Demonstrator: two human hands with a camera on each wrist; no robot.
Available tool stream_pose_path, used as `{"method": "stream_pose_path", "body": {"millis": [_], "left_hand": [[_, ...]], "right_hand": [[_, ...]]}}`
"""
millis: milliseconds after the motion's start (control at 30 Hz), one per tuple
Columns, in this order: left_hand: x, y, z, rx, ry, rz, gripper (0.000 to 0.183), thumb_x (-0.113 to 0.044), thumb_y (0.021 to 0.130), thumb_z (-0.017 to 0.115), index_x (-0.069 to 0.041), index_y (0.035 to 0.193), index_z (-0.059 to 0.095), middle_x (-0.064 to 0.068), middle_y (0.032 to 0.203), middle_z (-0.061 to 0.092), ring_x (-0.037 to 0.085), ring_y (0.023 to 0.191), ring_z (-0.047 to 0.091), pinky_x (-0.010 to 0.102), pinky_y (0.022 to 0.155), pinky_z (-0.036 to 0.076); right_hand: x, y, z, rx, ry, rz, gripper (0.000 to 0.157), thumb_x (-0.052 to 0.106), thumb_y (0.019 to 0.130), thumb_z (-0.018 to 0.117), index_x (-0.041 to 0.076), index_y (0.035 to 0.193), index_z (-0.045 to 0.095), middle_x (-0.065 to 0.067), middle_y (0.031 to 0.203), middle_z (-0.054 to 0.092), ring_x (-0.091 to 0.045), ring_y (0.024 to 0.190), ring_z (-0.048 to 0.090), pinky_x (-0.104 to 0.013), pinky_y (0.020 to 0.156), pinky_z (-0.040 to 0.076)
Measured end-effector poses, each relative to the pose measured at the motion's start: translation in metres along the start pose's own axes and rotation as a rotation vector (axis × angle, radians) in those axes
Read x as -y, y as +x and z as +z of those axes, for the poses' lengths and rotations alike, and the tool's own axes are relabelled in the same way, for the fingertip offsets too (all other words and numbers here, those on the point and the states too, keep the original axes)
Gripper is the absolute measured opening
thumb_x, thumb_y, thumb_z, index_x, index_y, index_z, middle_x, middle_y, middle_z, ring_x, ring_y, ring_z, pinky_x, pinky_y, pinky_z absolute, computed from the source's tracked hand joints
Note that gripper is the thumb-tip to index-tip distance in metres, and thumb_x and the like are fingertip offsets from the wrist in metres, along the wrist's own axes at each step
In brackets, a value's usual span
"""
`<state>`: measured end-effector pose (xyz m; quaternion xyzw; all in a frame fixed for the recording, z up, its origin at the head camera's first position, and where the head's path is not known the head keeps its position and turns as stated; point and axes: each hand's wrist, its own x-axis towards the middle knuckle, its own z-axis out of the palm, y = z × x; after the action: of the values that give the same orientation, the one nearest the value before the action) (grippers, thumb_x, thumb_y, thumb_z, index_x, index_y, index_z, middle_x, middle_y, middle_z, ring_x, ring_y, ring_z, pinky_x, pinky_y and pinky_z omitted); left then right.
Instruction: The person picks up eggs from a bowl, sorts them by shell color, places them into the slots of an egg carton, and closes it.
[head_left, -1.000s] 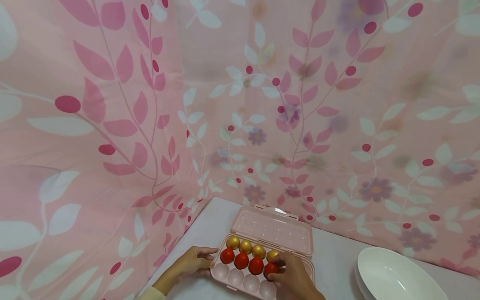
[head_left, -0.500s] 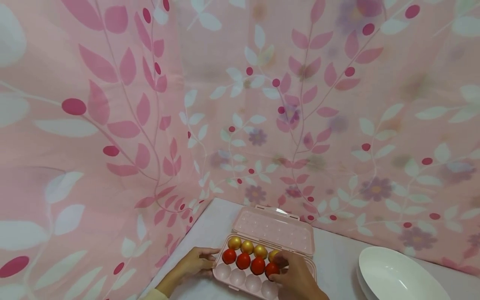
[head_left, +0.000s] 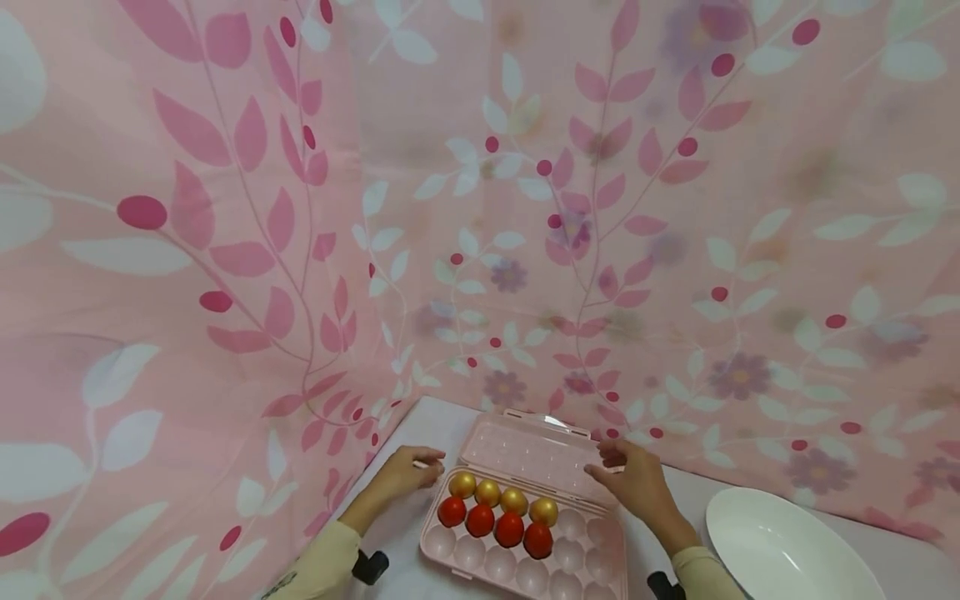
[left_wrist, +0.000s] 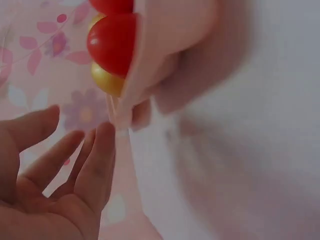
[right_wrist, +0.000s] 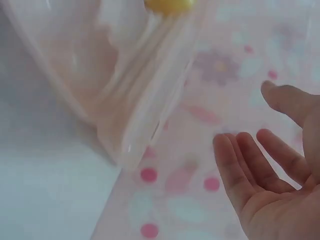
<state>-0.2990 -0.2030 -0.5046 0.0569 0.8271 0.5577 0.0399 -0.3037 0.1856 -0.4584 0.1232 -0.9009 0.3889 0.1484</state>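
A pink plastic egg carton (head_left: 468,552) lies on the white table with its clear pink lid (head_left: 510,450) folded back. Its back row holds several gold eggs (head_left: 513,502), and in front of them sits a row of several red eggs (head_left: 510,529). The front row and right-hand cups are bare. My left hand (head_left: 411,472) hovers beside the carton's back left corner, fingers extended and holding nothing. At the lid's right side is my right hand (head_left: 636,483), its fingers loosely bent around nothing. Both wrist views show a gap between thumb and fingers.
A white oval bowl (head_left: 787,542) stands on the table (head_left: 675,483) to the right of my right forearm. Pink leaf-patterned cloth (head_left: 450,208) hangs close behind the table and along its left side.
My right hand has let go of the rightmost red egg, leaving it in its cup, and moved back and right to the lid. My left hand has left the carton's left edge, moving up and back.
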Motion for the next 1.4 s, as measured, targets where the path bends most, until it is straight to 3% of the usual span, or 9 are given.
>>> {"method": "stream_pose_path", "body": {"millis": [167,367,533,633,800,900,1133,1267,1400], "left_hand": [[-0.018,0.041,0.011,-0.131,-0.044,0.025,0.029,-0.014,0.096,0.061,0.003,0.118,0.066,0.015,0.112,0.066,0.025,0.092,0.065,0.038,0.082,0.057],[-0.020,0.074,0.015,-0.213,0.082,0.001,0.046,-0.038,0.095,0.063,-0.002,0.124,0.063,0.013,0.119,0.063,0.032,0.110,0.058,0.048,0.091,0.050],[-0.017,0.092,0.012,-0.223,0.168,-0.069,0.052,-0.050,0.095,0.056,-0.001,0.108,0.066,0.012,0.101,0.063,0.028,0.091,0.057,0.044,0.079,0.049],[-0.014,0.098,0.010,-0.197,0.192,-0.129,0.055,-0.048,0.098,0.047,0.004,0.105,0.063,0.012,0.085,0.055,0.026,0.078,0.051,0.039,0.070,0.045],[-0.006,0.103,0.013,-0.195,0.104,-0.241,0.046,-0.042,0.098,0.039,-0.001,0.083,0.052,0.004,0.063,0.040,0.017,0.056,0.040,0.028,0.053,0.039],[-0.001,0.107,0.018,-0.183,0.047,-0.253,0.046,-0.041,0.098,0.037,0.001,0.088,0.050,0.004,0.062,0.041,0.016,0.053,0.041,0.025,0.050,0.038],[-0.005,0.108,0.034,-0.202,0.141,-0.214,0.059,-0.039,0.100,0.034,0.013,0.113,0.059,0.022,0.094,0.061,0.030,0.085,0.059,0.035,0.076,0.050],[-0.012,0.106,0.041,-0.215,0.200,-0.191,0.061,-0.036,0.100,0.033,0.016,0.122,0.055,0.029,0.122,0.057,0.041,0.114,0.053,0.047,0.098,0.043],[-0.016,0.106,0.045,-0.225,0.205,-0.189,0.061,-0.036,0.100,0.033,0.015,0.126,0.054,0.028,0.129,0.054,0.041,0.117,0.052,0.049,0.101,0.042]], "right_hand": [[-0.022,0.027,-0.016,-0.031,-0.107,0.004,0.032,0.018,0.086,0.074,-0.002,0.110,0.068,-0.017,0.097,0.070,-0.033,0.089,0.068,-0.046,0.076,0.057],[-0.049,0.041,-0.014,-0.011,-0.127,0.089,0.034,0.018,0.089,0.068,-0.010,0.108,0.067,-0.023,0.096,0.069,-0.040,0.091,0.065,-0.050,0.076,0.055],[-0.062,0.050,-0.003,0.022,-0.102,0.189,0.037,0.022,0.090,0.067,-0.011,0.107,0.067,-0.022,0.094,0.069,-0.031,0.075,0.067,-0.045,0.071,0.055],[-0.065,0.054,0.002,0.044,-0.057,0.261,0.040,0.022,0.090,0.066,-0.013,0.108,0.065,-0.024,0.095,0.068,-0.026,0.065,0.067,-0.040,0.065,0.057],[-0.068,0.056,0.006,0.132,-0.009,0.400,0.042,0.023,0.092,0.063,-0.015,0.107,0.062,-0.020,0.089,0.065,-0.031,0.074,0.067,-0.038,0.066,0.059],[-0.071,0.054,0.008,0.173,0.018,0.497,0.040,0.024,0.092,0.063,-0.014,0.102,0.061,-0.015,0.079,0.060,-0.029,0.072,0.064,-0.038,0.067,0.059],[-0.086,0.044,0.015,0.224,0.122,0.608,0.042,0.025,0.093,0.062,-0.015,0.104,0.058,-0.019,0.085,0.063,-0.023,0.066,0.066,-0.033,0.067,0.059],[-0.094,0.036,0.016,0.211,0.141,0.608,0.045,0.026,0.092,0.062,-0.017,0.108,0.057,-0.020,0.087,0.067,-0.023,0.071,0.068,-0.033,0.069,0.059],[-0.095,0.030,0.013,0.192,0.202,0.618,0.046,0.025,0.093,0.060,-0.017,0.111,0.055,-0.021,0.089,0.067,-0.026,0.076,0.068,-0.036,0.072,0.059]]}}
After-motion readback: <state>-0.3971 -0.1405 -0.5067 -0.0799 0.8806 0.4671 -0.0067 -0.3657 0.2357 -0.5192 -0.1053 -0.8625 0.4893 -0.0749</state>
